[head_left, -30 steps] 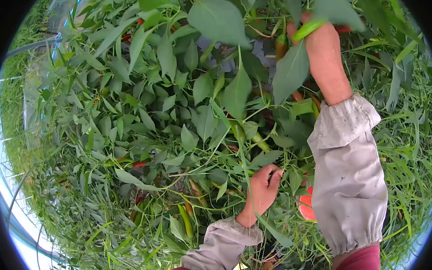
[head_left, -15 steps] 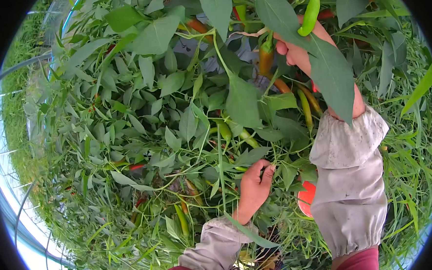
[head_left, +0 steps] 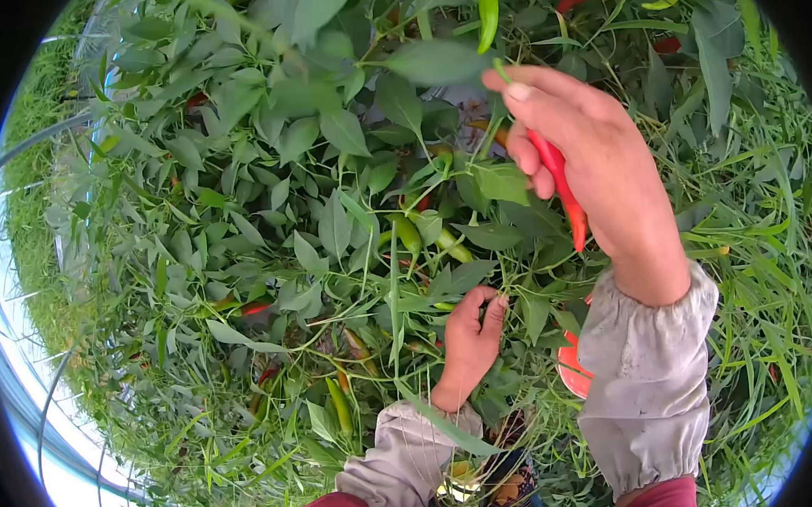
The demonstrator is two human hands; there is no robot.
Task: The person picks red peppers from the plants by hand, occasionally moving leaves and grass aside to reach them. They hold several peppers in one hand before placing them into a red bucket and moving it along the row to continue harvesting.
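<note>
My right hand (head_left: 594, 161) is raised among the upper leaves, pinching a red chili pepper (head_left: 559, 186) near its green stem. The pepper hangs tip down beside the palm. Lower and to the left, my left hand (head_left: 471, 346) has its thumb and finger closed at a thin plant stem (head_left: 509, 289); whether it grips that stem is hard to make out. Green chili peppers (head_left: 408, 234) hang just above the left hand. Another green chili pepper (head_left: 487, 12) dangles above my right hand. Leaves cover parts of the other peppers.
Dense pepper plants (head_left: 238, 198) fill the middle and left. A red-orange container (head_left: 574, 366), partly hidden by my right sleeve, sits low among the leaves. Tall grass (head_left: 757, 290) grows on the right. Thin hoops and pale sheeting (head_left: 57, 428) run along the left edge.
My right hand has come out from behind the leaves, down and towards me, and a red chili pepper now shows in it. My left hand has hardly moved.
</note>
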